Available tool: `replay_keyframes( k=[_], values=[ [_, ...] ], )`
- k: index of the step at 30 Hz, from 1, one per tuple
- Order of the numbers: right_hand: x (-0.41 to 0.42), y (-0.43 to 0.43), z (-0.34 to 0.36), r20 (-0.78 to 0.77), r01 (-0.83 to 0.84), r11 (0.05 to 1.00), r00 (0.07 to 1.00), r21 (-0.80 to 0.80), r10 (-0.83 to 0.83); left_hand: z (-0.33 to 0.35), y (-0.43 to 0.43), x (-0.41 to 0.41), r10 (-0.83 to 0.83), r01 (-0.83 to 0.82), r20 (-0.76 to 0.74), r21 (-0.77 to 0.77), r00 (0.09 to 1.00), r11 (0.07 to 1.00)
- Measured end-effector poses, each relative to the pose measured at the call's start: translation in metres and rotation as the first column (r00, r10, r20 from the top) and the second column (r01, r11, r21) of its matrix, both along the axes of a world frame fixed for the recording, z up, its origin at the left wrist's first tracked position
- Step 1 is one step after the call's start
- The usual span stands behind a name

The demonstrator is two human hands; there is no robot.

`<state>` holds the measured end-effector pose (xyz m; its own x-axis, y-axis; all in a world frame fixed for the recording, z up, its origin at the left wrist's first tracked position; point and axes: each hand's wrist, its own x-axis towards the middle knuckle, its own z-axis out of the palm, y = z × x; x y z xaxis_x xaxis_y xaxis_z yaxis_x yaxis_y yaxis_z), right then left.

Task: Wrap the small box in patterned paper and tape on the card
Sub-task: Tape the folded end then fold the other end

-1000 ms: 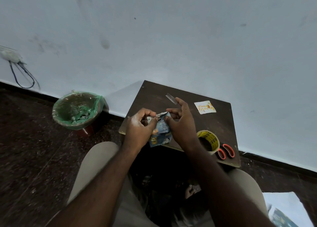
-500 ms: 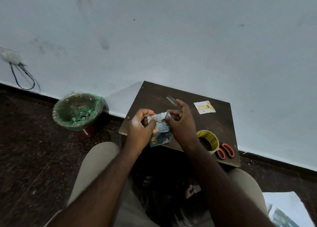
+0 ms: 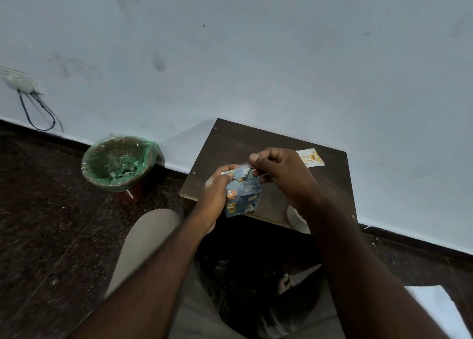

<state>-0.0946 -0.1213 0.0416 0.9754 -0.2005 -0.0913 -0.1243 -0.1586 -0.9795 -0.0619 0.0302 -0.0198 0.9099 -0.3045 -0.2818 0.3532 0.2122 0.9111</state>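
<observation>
Box: small box wrapped in blue patterned paper with cartoon animals (image 3: 243, 198), held in the air just over the near edge of the small dark brown wooden table (image 3: 230, 144), folded end upward.
Left hand (image 3: 213, 198): curled round the box's left side, fingertips pressing on the top flaps.
Right hand (image 3: 284, 175): thumb and forefinger pinching one end of a short strip of clear tape (image 3: 242, 166) stretched over the top fold.
Step in hand: probably taping the end fold shut.
Doing it well: keep the flaps flat, lower the strip taut across the seam, rub outward from the middle, then release.
Card: small white greeting card with yellow print (image 3: 311, 158), flat near the far right corner, not yet attached.
Around: pale tape roll (image 3: 294, 218) at the near right edge, mostly hidden behind the right forearm; brown bin with green liner (image 3: 117, 162) on the floor left of the table.
In the way: only the left fingertips under the strip; best slid aside as the tape lands.
</observation>
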Motion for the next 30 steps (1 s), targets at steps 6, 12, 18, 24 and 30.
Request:
replay_keyframes(
  k=[6, 12, 18, 24, 30],
  values=[
    [0.007, -0.001, 0.004, -0.107, -0.139, 0.975, 0.987, -0.174, 0.122, 0.001, 0.002, -0.001, -0.037, 0.036, 0.034, 0.012, 0.999, 0.999],
    [0.005, 0.003, 0.001, -0.108, -0.045, 0.995, 0.994, -0.089, 0.036, -0.001, 0.000, -0.002, 0.006, -0.006, 0.023, 0.006, 1.000, 1.000],
    [0.003, 0.004, 0.004, -0.165, 0.045, 0.998, 0.986, 0.046, -0.036, -0.006, 0.000, 0.000, 0.018, -0.018, 0.006, 0.013, 1.000, 1.000],
    [0.002, 0.004, 0.006, -0.229, 0.153, 0.980, 0.966, 0.125, -0.122, -0.008, -0.003, -0.001, 0.041, -0.044, 0.066, 0.038, 0.997, 0.998],
    [0.001, 0.013, 0.002, -0.275, 0.165, 0.986, 0.949, 0.024, -0.152, -0.013, -0.004, -0.003, 0.050, -0.058, 0.131, 0.057, 0.990, 0.997]
  ],
)
